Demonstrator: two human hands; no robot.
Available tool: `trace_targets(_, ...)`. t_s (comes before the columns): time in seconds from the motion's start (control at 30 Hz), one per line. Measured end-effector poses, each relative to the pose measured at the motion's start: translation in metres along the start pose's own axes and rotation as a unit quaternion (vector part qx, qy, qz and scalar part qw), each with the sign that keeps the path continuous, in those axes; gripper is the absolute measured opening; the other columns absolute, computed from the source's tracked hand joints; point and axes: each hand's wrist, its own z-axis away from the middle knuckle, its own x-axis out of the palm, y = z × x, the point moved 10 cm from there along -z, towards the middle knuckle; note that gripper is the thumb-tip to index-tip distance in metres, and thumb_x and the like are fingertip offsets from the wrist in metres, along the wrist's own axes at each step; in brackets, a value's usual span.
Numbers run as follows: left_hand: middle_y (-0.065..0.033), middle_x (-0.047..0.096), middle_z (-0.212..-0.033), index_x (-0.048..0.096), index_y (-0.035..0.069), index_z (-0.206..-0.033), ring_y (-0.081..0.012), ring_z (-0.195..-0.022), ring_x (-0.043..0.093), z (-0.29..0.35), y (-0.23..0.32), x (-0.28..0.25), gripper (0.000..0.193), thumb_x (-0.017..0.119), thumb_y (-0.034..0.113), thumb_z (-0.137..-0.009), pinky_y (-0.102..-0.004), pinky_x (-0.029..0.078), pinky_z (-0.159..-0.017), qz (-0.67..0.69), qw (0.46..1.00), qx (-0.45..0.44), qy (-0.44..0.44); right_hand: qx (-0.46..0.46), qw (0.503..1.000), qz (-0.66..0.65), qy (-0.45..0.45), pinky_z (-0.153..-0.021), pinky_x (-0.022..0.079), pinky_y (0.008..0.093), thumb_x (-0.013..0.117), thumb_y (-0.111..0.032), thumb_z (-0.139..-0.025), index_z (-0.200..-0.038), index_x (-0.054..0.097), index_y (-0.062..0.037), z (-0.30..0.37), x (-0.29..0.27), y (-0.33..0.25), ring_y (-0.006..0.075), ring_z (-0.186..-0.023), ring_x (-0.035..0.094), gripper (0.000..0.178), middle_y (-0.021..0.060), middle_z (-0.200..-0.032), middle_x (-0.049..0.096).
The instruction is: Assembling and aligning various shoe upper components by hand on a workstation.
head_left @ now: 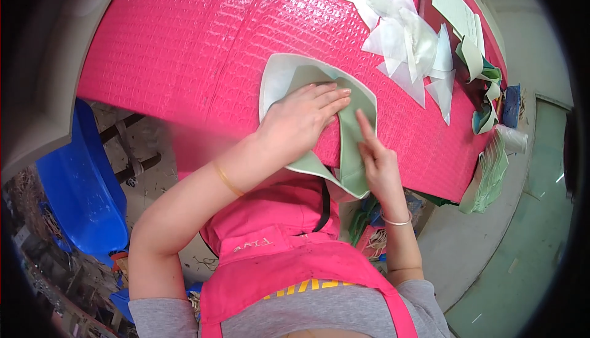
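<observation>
A pale green, leather-like sheet (pixel 353 135) with a whitish backing lies bent and partly folded at the near edge of the pink-covered table. Its lower part hangs over the edge toward my apron. My left hand (pixel 302 113) rests flat on the sheet, fingers stretched out together toward the right. At the sheet's right edge is my right hand (pixel 378 157), its index finger extended on the green surface. The thumb is bent against the sheet; the remaining fingers are curled and mostly hidden. Pink table covering shows through a gap between the sheet's two sides.
Several translucent white cut pieces (pixel 405 37) lie scattered at the far right of the table (pixel 184 49). Beyond them are a notepad (pixel 455 6), green strips (pixel 485 86) and a blue container (pixel 511 106). Stacked green pieces (pixel 487 175) hang at the right edge. A blue chair (pixel 83 184) stands left.
</observation>
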Motion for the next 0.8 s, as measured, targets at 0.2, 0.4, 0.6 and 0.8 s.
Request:
trace_targets(0.2,-0.0069,0.046,-0.125,0.048,0.004,-0.118,-0.0212,-0.117,0.042,0.0,-0.004,0.0,0.04,0.053,0.009,-0.078,-0.0337,0.034,-0.098,0.022,1.0,-0.021,-0.009,-0.051,0.985,0.152,-0.07,-0.055,0.042,0.0461,0.045,0.005,-0.074,-0.129,0.039,-0.0197,-0.005,0.016,-0.004,0.0375,-0.054,0.053,0.061,0.0248,-0.06,0.051)
trace_targets(0.4,-0.0041,0.044,-0.127,0.047,0.009,-0.12,-0.0197,-0.116,0.042,-0.002,-0.001,0.0,0.044,0.056,0.013,-0.077,-0.0328,0.035,-0.097,-0.03,0.999,0.016,-0.018,-0.044,0.967,0.225,-0.109,-0.058,0.043,0.0448,0.046,0.004,-0.071,-0.127,0.043,-0.0217,0.003,0.017,-0.009,0.0372,-0.062,0.054,0.062,0.023,-0.068,0.052)
trace_targets(0.6,-0.0037,0.042,-0.129,0.045,0.011,-0.122,-0.0192,-0.118,0.04,-0.002,0.005,-0.002,0.048,0.057,0.014,-0.077,-0.0333,0.033,-0.099,-0.06,0.997,0.037,-0.018,-0.09,0.98,0.147,-0.101,-0.07,0.043,0.0438,0.048,0.003,-0.07,-0.121,0.05,-0.0181,0.023,0.012,-0.023,0.0365,-0.083,0.054,0.056,0.0247,-0.093,0.05)
trace_targets(0.8,-0.0091,0.041,-0.129,0.042,0.005,-0.124,-0.0242,-0.119,0.039,0.003,0.007,-0.001,0.049,0.056,0.014,-0.077,-0.0375,0.032,-0.099,-0.048,0.999,0.01,-0.014,-0.282,0.934,0.219,0.01,-0.092,0.036,0.0338,0.055,0.002,-0.068,-0.117,0.051,-0.0037,0.026,0.003,-0.083,0.0352,-0.113,0.042,0.05,0.0203,-0.123,0.042)
